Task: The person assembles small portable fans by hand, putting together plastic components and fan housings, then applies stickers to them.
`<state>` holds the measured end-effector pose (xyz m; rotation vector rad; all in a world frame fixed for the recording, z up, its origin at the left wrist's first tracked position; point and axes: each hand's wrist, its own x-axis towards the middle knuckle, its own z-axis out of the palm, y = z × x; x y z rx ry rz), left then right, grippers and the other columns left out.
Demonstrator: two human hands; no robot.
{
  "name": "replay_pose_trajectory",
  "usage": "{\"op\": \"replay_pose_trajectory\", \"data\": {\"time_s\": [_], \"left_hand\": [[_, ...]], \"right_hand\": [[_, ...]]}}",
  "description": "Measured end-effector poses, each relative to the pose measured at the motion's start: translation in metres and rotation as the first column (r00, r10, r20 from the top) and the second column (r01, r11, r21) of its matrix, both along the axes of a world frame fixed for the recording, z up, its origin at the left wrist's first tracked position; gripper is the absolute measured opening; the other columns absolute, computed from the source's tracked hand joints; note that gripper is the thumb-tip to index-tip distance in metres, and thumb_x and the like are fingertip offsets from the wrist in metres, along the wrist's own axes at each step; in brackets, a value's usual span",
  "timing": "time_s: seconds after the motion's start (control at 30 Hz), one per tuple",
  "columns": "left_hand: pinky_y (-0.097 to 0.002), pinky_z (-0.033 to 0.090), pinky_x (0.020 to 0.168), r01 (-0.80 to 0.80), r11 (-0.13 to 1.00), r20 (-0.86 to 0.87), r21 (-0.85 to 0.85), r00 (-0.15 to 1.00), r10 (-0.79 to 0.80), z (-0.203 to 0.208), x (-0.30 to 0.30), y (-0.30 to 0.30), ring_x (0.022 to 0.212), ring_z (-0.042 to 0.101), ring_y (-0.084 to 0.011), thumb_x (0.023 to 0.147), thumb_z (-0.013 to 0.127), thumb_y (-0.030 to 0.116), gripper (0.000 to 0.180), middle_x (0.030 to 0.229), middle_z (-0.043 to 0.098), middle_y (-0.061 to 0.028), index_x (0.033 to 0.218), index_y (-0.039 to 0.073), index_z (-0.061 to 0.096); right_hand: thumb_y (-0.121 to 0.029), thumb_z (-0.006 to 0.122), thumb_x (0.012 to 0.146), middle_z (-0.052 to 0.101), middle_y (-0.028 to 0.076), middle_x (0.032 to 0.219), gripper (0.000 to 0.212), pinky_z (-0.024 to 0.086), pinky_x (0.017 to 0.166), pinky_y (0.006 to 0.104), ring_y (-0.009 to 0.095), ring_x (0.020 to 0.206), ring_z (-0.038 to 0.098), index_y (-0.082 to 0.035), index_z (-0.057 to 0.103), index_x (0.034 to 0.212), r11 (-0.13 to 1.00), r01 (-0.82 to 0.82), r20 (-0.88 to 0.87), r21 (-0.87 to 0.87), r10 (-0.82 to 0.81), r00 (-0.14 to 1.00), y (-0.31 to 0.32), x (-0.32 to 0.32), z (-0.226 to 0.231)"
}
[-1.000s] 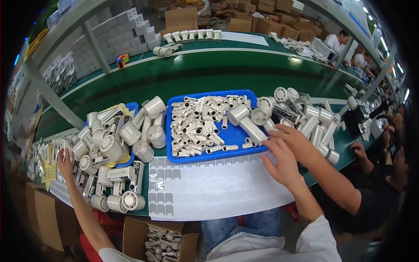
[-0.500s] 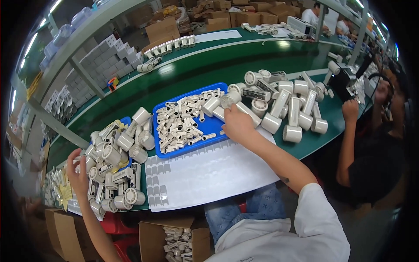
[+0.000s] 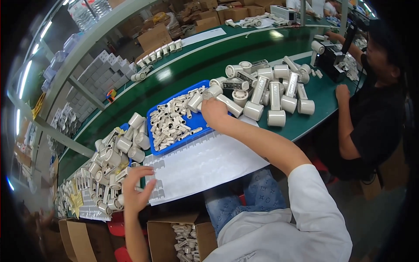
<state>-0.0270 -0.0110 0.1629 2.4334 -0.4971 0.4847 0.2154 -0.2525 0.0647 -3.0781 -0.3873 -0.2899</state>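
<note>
My right hand (image 3: 214,112) reaches over the right end of a blue tray (image 3: 156,151), its fingers curled down among white hand-held fan bodies (image 3: 195,102). What the fingertips hold is hidden beneath the hand. The tray holds a heap of small white plastic parts (image 3: 168,126) with dark ends. My left hand (image 3: 136,187) hovers empty at the left end of a white sheet (image 3: 203,163), thumb and fingers apart. Grey stickers (image 3: 156,179) line that end of the sheet. Beside this hand lies a pile of white fan bodies (image 3: 112,157).
More fan bodies (image 3: 275,98) cover the green bench right of the tray. A person in black (image 3: 375,113) sits at the right by a black device (image 3: 329,63). Below the bench stands a cardboard box (image 3: 161,240) of white parts. White boxes (image 3: 102,70) are stacked far left.
My left hand has moved right, from the fan pile to the sheet's left end. The right hand has curled further over the tray. The view has shifted, showing more of the person at right.
</note>
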Motion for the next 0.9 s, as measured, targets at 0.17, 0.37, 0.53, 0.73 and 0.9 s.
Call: {"op": "replay_pose_trajectory", "data": {"time_s": [0.17,0.37,0.53,0.73,0.9], "left_hand": [[-0.0348,0.049,0.084,-0.076,0.988,-0.23,-0.137,0.972,0.043,-0.062,0.011,-0.002,0.094,0.065,-0.0261,0.077,0.075,0.009,0.022,0.101,0.069,-0.0106,0.098,0.004,0.069],[-0.0399,0.043,0.1,-0.156,0.986,-0.192,-0.05,0.971,0.144,-0.114,0.027,0.015,0.118,0.055,-0.0307,0.077,0.078,0.02,0.04,0.122,0.062,-0.0125,0.113,0.008,0.066],[-0.0542,0.022,0.114,-0.187,0.956,-0.175,0.226,0.958,0.229,-0.136,0.015,-0.005,0.139,0.033,-0.038,0.072,0.08,0.045,0.07,0.145,0.046,-0.0156,0.131,0.014,0.059],[-0.0587,0.018,0.113,-0.272,0.95,-0.205,0.154,0.932,0.3,-0.138,0.01,-0.006,0.14,0.033,-0.0368,0.072,0.079,0.046,0.068,0.145,0.046,-0.015,0.128,0.014,0.061],[-0.0441,0.032,0.111,-0.268,0.939,-0.111,-0.216,0.962,0.249,-0.117,0.008,0.008,0.134,0.042,-0.0355,0.067,0.086,0.026,0.071,0.142,0.047,-0.0164,0.128,0.007,0.055]], "right_hand": [[-0.018,0.074,0.073,0.06,0.019,0.114,0.04,0.058,0.072,0.0365,0.029,0.093,0.069,-0.002,0.065,0.109,0.982,-0.081,-0.105,0.172,0.1,0.989,-0.018,-0.014,0.026],[-0.031,0.076,0.069,0.064,0.023,0.108,0.04,0.056,0.077,0.041,0.036,0.088,0.068,0.003,0.072,0.089,0.925,-0.11,-0.119,0.365,0.163,0.979,-0.041,-0.015,0.035],[-0.033,0.075,0.074,0.07,0.017,0.097,0.043,0.055,0.073,0.0378,0.029,0.085,0.069,0.001,0.069,0.1,0.829,-0.111,-0.28,0.547,0.307,0.91,-0.049,-0.032,0.053],[-0.031,0.074,0.078,0.07,0.015,0.101,0.045,0.051,0.078,0.033,0.024,0.09,0.067,-0.002,0.065,0.11,0.61,-0.299,-0.145,0.734,0.571,0.808,-0.041,-0.061,0.047],[-0.023,0.076,0.074,0.069,0.011,0.104,0.043,0.049,0.078,0.0378,0.03,0.09,0.061,-0.008,0.065,0.113,0.583,-0.641,0.119,0.499,0.686,0.717,-0.029,-0.094,0.043]]}}
